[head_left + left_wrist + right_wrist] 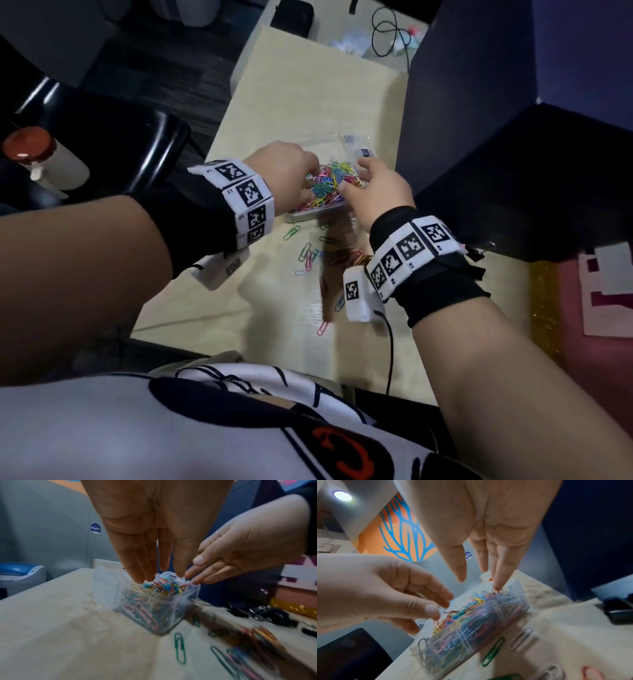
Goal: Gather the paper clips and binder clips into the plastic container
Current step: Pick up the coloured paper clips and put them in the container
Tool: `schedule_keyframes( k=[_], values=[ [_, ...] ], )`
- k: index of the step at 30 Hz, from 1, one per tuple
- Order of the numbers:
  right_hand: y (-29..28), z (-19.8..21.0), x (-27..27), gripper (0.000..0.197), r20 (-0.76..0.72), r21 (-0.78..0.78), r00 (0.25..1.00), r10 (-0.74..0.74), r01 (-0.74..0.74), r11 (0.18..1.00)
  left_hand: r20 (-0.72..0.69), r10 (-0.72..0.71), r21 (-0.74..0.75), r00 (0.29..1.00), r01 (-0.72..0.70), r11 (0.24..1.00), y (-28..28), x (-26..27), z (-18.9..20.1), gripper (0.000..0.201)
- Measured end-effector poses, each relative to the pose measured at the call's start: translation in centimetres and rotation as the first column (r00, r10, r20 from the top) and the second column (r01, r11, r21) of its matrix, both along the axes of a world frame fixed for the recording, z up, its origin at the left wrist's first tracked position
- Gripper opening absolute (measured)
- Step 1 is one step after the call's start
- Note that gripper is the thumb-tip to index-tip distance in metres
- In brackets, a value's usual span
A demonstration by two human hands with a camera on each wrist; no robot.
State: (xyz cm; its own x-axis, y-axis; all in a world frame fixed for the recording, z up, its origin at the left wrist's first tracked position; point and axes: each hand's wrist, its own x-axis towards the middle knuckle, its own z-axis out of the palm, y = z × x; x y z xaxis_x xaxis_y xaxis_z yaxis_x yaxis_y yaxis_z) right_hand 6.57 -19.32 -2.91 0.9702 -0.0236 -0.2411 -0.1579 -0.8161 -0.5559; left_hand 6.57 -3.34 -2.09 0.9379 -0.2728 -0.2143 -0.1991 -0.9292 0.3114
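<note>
Paper clips (327,185) in mixed colours heap above the rim of the clear plastic container (154,609), which sits on the light wood counter (308,102) with its clear lid (106,582) hinged open on the far-left side. Left hand (284,178) hovers over the left end of the heap, fingers straight and pointing down, tips just at the clips, holding nothing that shows. Right hand (380,195) sits over the right end, fingers extended and relaxed, fingertips (496,586) touching the top clips near the container's far edge; no grip visible. Loose paper clips (315,253) lie scattered on the counter just in front of the container, green (493,651), pink, blue and silver ones, some in a small pile below the right wrist. Black binder clips (254,612) lie in a cluster on the counter to the right of the container, well apart from it. Both wrists carry black bands with marker tags (246,195).
</note>
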Motion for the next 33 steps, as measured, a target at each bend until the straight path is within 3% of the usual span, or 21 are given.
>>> schedule_keyframes(
  k=[5, 8, 13, 19, 21, 24, 27, 30, 33],
  values=[
    [-2.3, -0.5, -2.1, 0.022, -0.02, -0.134, 1.0, 0.016, -0.018, 0.991, -0.009, -0.156, 0.056, 0.988, 0.156, 0.986, -0.8, -2.6, -0.6, 0.031],
    [-3.1, -2.2, -4.6, 0.034, -0.152, -0.198, 0.979, 0.136, -0.165, 0.966, -0.101, -0.275, 0.176, 0.956, 0.289, 0.941, -1.8, -4.1, -1.6, 0.027],
    [-3.2, -4.4, -8.2, 0.05, -0.155, -0.226, 0.91, 0.384, -0.411, 0.883, -0.126, -0.344, 0.268, 0.931, 0.366, 0.891, -2.6, -4.9, -3.1, 0.024],
    [-3.9, -2.8, -9.3, 0.038, -0.133, -0.207, 0.938, 0.32, -0.343, 0.916, -0.201, -0.413, 0.259, 0.888, 0.455, 0.852, -2.7, -5.4, -3.8, 0.042],
    [-4.2, -1.9, -9.3, 0.057, -0.204, -0.258, 0.951, 0.232, -0.281, 0.924, -0.241, -0.413, 0.282, 0.878, 0.471, 0.836, -2.7, -5.7, -3.6, 0.061],
    [-3.7, -1.3, -10.2, 0.094, -0.412, -0.34, 0.902, 0.13, -0.284, 0.896, -0.316, -0.413, 0.326, 0.854, 0.507, 0.798, -2.2, -6.2, -3.1, 0.099],
    [-2.7, -1.8, -11.3, 0.096, -0.435, -0.322, 0.886, 0.16, -0.319, 0.891, -0.35, -0.426, 0.424, 0.834, 0.547, 0.722, -1.7, -7.2, -3.2, 0.118],
    [-2.1, -2.5, -11.0, 0.086, -0.371, -0.249, 0.918, 0.142, -0.246, 0.937, -0.309, -0.459, 0.458, 0.833, 0.553, 0.696, -1.3, -7.8, -3.7, 0.115],
    [-1.7, -3.2, -10.3, 0.06, -0.279, -0.19, 0.954, 0.112, -0.169, 0.967, -0.271, -0.406, 0.348, 0.873, 0.482, 0.804, -1.1, -7.2, -3.9, 0.088]
  ],
)
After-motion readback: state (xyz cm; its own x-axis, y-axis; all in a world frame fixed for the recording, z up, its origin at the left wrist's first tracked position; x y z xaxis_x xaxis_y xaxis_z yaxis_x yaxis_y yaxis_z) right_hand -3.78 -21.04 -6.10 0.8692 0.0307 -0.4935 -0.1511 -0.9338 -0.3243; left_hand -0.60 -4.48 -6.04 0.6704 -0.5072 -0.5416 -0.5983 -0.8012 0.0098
